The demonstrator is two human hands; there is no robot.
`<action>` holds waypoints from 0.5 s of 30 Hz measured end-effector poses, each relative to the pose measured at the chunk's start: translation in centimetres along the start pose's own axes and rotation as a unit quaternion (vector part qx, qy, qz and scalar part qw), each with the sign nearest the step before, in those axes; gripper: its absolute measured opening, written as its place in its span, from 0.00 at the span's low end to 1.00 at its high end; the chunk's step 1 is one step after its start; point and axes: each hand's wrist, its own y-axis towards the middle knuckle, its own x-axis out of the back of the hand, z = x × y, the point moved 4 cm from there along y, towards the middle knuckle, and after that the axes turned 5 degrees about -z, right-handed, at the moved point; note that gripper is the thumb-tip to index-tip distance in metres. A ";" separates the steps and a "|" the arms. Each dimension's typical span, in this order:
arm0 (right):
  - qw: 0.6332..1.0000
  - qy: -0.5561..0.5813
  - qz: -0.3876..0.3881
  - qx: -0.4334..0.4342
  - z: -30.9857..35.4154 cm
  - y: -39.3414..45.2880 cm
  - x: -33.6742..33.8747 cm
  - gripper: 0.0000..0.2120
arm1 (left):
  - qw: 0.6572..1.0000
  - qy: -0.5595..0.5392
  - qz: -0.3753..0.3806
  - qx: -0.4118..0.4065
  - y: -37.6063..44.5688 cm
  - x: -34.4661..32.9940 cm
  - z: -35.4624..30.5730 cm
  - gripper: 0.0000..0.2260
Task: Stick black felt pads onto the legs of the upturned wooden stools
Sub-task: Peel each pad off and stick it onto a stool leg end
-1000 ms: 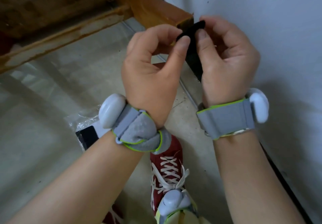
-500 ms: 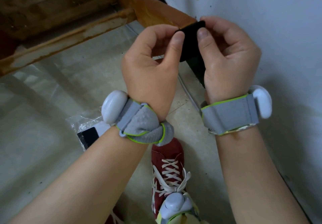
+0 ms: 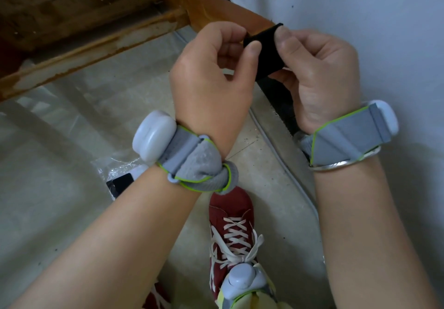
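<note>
A black felt pad is pinched between both hands in front of the end of an orange-brown wooden stool leg. My left hand grips its left edge with the thumb and curled fingers. My right hand holds its right edge, thumb on the top corner. The pad hides the leg's end face, so I cannot tell whether they touch. The rest of the upturned stool stretches to the upper left, its rail worn and pale.
A clear plastic bag with black pads lies on the tiled floor below my left wrist. A white wall stands close on the right, with a dark skirting strip. My red laced shoe sits at the bottom centre.
The pad has turned from edge-on to face-on between my fingers and sits a little lower right. Both hands stayed near the leg's end.
</note>
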 end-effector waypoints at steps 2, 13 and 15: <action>1.000 0.000 0.007 0.003 -0.1 0.1 0.0 0.06 | 1.000 0.019 -0.002 -0.022 -0.1 0.0 0.0 0.08; 0.998 0.025 0.041 0.034 -1.1 -0.3 0.3 0.19 | 0.995 0.047 0.014 -0.081 -1.0 -0.4 0.4 0.14; 0.996 -0.023 0.048 0.068 -0.9 -0.3 0.4 0.18 | 0.993 0.057 0.017 -0.101 -1.2 -0.4 0.5 0.15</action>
